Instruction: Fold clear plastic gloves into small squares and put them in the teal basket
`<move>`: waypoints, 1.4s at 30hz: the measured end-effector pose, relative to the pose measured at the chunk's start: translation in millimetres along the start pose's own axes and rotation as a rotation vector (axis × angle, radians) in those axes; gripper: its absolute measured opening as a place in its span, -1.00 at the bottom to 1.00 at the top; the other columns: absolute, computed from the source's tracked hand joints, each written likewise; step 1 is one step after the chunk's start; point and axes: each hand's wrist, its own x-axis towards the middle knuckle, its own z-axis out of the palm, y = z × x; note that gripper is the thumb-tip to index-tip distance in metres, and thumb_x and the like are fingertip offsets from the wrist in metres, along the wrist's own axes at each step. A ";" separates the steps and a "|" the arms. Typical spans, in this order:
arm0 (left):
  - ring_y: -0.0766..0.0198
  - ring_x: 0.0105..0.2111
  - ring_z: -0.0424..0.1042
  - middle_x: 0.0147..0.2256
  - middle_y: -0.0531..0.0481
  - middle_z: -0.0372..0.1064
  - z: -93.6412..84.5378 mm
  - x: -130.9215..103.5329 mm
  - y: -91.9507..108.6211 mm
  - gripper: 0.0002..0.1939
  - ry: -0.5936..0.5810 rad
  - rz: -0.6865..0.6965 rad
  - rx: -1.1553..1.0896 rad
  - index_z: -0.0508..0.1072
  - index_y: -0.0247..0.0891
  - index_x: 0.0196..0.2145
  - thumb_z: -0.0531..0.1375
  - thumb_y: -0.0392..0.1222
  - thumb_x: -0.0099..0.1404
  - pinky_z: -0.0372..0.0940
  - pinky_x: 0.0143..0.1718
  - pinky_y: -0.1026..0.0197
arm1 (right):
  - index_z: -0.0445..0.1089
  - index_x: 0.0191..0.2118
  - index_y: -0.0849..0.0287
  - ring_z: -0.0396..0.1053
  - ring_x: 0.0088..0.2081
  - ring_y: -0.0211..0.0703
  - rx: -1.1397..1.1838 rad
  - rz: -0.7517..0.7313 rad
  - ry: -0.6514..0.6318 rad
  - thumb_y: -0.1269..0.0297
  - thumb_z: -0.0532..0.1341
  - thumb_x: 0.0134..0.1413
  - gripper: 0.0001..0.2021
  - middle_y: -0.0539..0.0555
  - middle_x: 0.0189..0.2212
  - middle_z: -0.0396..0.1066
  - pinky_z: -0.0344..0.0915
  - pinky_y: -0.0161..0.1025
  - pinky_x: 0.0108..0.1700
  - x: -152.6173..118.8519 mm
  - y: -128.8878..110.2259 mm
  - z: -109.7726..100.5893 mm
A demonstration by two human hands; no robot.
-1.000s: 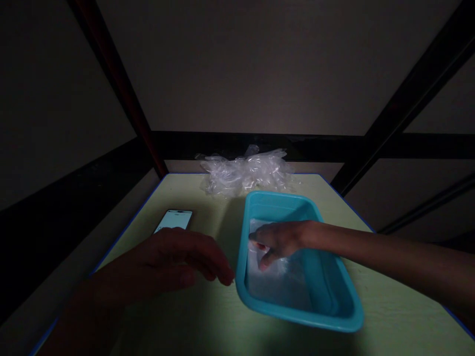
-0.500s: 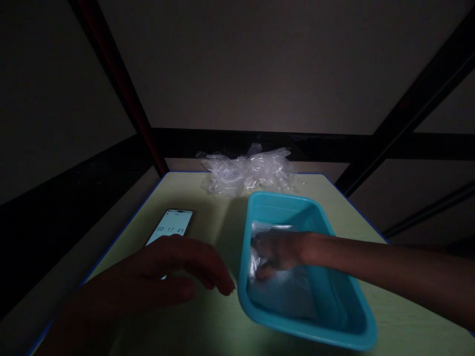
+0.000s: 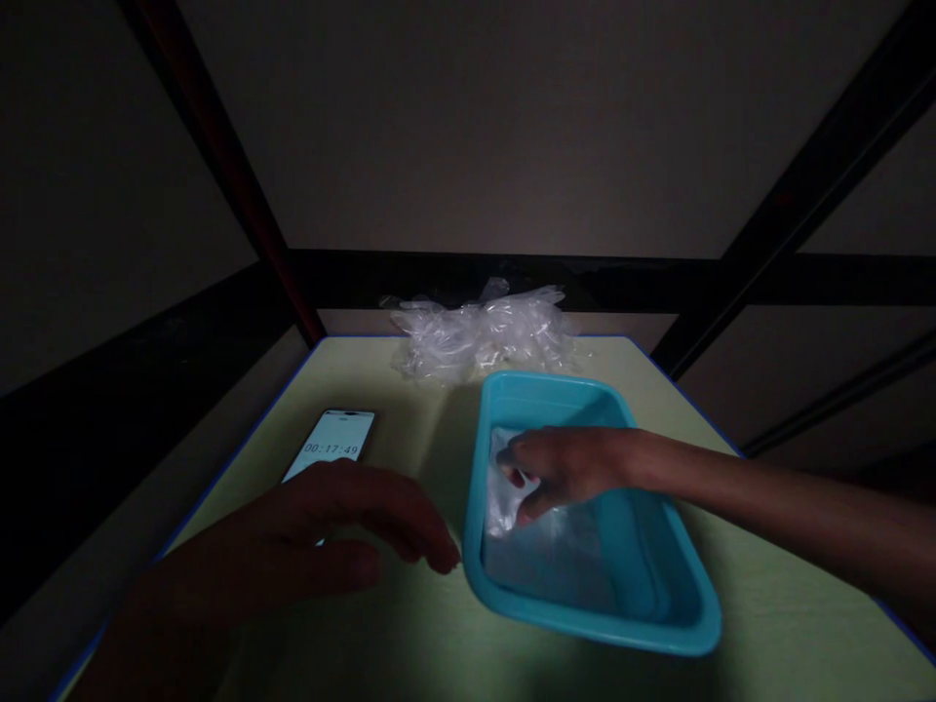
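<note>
A turquoise plastic basin (image 3: 650, 634) stands on the table, with flat, clear plastic bags (image 3: 548, 561) on its bottom. My right hand (image 3: 566, 463) reaches into the basin from the right, over the bags near its left wall. Its fingers are bent and spread from the thumb, with nothing plainly gripped; whether the fingertips touch the plastic I cannot tell. Left of the basin, my left hand (image 3: 329, 526) hovers in shadow, palm down, thumb and fingers apart and holding nothing. Its fingertips come close to the basin's left rim.
A crumpled heap of clear plastic bags (image 3: 483, 336) lies at the table's far edge. A phone (image 3: 336, 439) showing a timer lies at the left, partly hidden behind my left hand. The pale table (image 3: 416, 634) has a blue edge, and a wall rises behind it.
My right hand has lifted a little from the bags in the basin, and more of the plastic shows. The basin appears slightly farther left and back. My left hand has hardly moved.
</note>
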 end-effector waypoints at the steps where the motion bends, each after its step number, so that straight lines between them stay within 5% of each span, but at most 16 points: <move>1: 0.21 -0.17 0.42 -0.17 -0.04 0.46 -0.2 -0.6 -0.7 -0.73 -0.001 0.004 -0.003 0.44 -0.11 -0.07 0.11 -0.08 0.30 0.29 -0.18 0.29 | 0.37 -0.13 0.34 0.37 -0.16 -0.02 -0.014 0.015 0.030 0.32 0.28 -0.03 -0.69 0.19 -0.19 0.40 0.26 -0.24 -0.20 -3.6 0.5 -1.4; 5: 0.19 -0.18 0.43 -0.18 -0.07 0.46 -0.7 -1.2 -0.9 -0.72 0.001 -0.002 -0.005 0.46 -0.15 -0.09 0.11 -0.06 0.29 0.30 -0.19 0.27 | 0.35 -0.12 0.30 0.33 -0.08 0.07 -0.083 0.108 0.106 0.34 0.28 -0.04 -0.69 0.21 -0.12 0.36 0.23 -0.16 -0.10 -9.3 3.1 -2.2; 14: 0.17 -0.18 0.43 -0.18 -0.10 0.46 0.8 0.3 -2.0 -0.72 0.004 -0.005 -0.013 0.46 -0.16 -0.09 0.12 -0.07 0.28 0.29 -0.19 0.26 | 0.29 -0.02 0.29 0.29 -0.05 0.12 -0.112 0.205 -0.068 0.27 0.28 -0.06 -0.56 0.24 -0.05 0.30 0.22 -0.14 -0.10 6.8 0.9 -1.0; 30: 0.20 -0.16 0.42 -0.16 -0.03 0.46 0.5 -2.4 -3.3 -0.74 0.025 0.000 0.014 0.44 -0.09 -0.08 0.11 -0.09 0.29 0.27 -0.15 0.28 | 0.36 -0.19 0.29 0.34 -0.19 -0.04 0.002 0.047 -0.015 0.27 0.32 -0.09 -0.69 0.12 -0.24 0.36 0.22 -0.28 -0.23 -0.2 -0.9 -5.2; 42: 0.18 -0.18 0.43 -0.18 -0.05 0.47 -0.5 -3.8 -2.6 -0.73 0.036 -0.034 0.036 0.46 -0.13 -0.10 0.12 -0.06 0.28 0.29 -0.18 0.28 | 0.37 -0.08 0.37 0.37 -0.19 -0.02 0.008 0.028 -0.081 0.26 0.27 -0.01 -0.63 0.22 -0.16 0.41 0.23 -0.26 -0.29 16.0 -5.7 11.5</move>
